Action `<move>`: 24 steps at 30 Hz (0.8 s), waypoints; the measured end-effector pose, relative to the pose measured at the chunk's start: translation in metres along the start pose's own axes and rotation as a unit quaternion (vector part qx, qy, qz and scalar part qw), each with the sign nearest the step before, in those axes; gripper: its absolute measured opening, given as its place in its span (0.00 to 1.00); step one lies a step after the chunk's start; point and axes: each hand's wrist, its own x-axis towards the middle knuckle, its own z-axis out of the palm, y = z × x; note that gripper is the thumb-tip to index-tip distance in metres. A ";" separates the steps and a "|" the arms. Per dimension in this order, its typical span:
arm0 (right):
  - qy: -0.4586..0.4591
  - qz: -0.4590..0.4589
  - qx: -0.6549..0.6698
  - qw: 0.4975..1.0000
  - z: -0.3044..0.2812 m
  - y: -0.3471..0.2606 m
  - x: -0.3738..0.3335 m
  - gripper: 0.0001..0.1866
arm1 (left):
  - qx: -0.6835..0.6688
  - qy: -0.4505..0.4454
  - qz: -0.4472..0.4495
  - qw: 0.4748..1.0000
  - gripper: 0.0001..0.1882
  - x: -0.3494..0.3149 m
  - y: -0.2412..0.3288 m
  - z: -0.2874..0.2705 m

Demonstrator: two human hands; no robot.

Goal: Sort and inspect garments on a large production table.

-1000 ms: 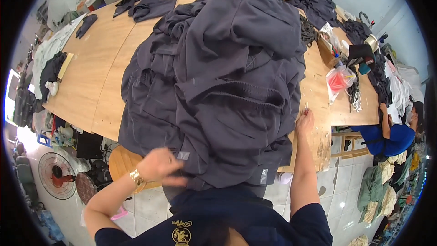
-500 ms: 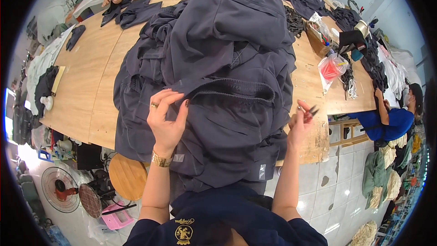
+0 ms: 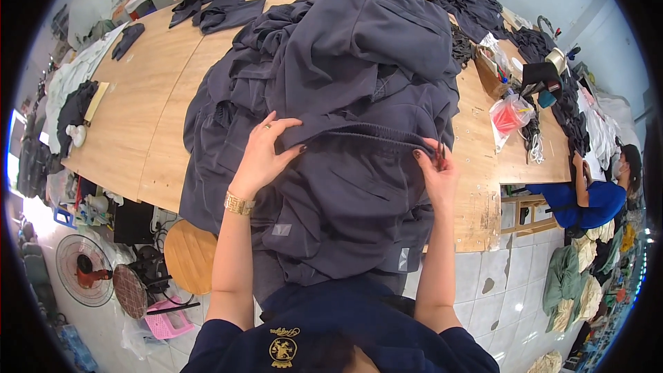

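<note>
A large heap of dark grey trousers (image 3: 345,48) lies on the table before me. On its near side, the elastic waistband (image 3: 373,132) of one pair is stretched between my hands. My left hand (image 3: 266,155) holds the waistband's left end, its thumb on the near side and its fingers on the far side. At the right end, my right hand (image 3: 438,171) pinches the waistband with thumb and fingers. Small dark thread snips (image 3: 440,155) stick up from that same hand. Pale square labels (image 3: 282,230) show on the lower garments.
The wooden table (image 3: 162,110) extends to both sides. Rightward stand a cardboard box (image 3: 492,72) of small items and a clear bag with red contents (image 3: 511,116). A round stool (image 3: 190,255) and a fan (image 3: 84,269) are at lower left. Co-workers sit at the far edge and right.
My right hand has moved left from beside the heap and taken the waistband's right end. The waistband's opening has narrowed. My left hand keeps its hold, and the view has shifted slightly.
</note>
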 end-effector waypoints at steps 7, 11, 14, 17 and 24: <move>-0.020 -0.082 0.023 0.996 -0.024 -0.075 -0.013 0.08 | -0.361 0.147 -0.101 0.915 0.30 -0.002 0.027 -0.039; 0.005 -0.068 -0.053 0.996 0.003 -0.087 0.018 0.09 | -0.485 0.266 -0.250 0.795 0.27 0.013 0.028 -0.059; 0.109 -0.129 -0.152 0.974 0.010 -0.057 0.040 0.15 | -0.236 0.084 -0.068 0.966 0.21 0.038 0.002 -0.028; 0.115 -0.115 -0.179 0.970 0.006 -0.025 0.027 0.18 | -0.243 -0.039 -0.175 0.953 0.21 0.017 -0.010 0.007; -0.029 -0.100 -0.306 0.946 0.004 0.001 0.008 0.31 | -0.400 -0.040 -0.299 0.865 0.20 -0.027 -0.021 0.027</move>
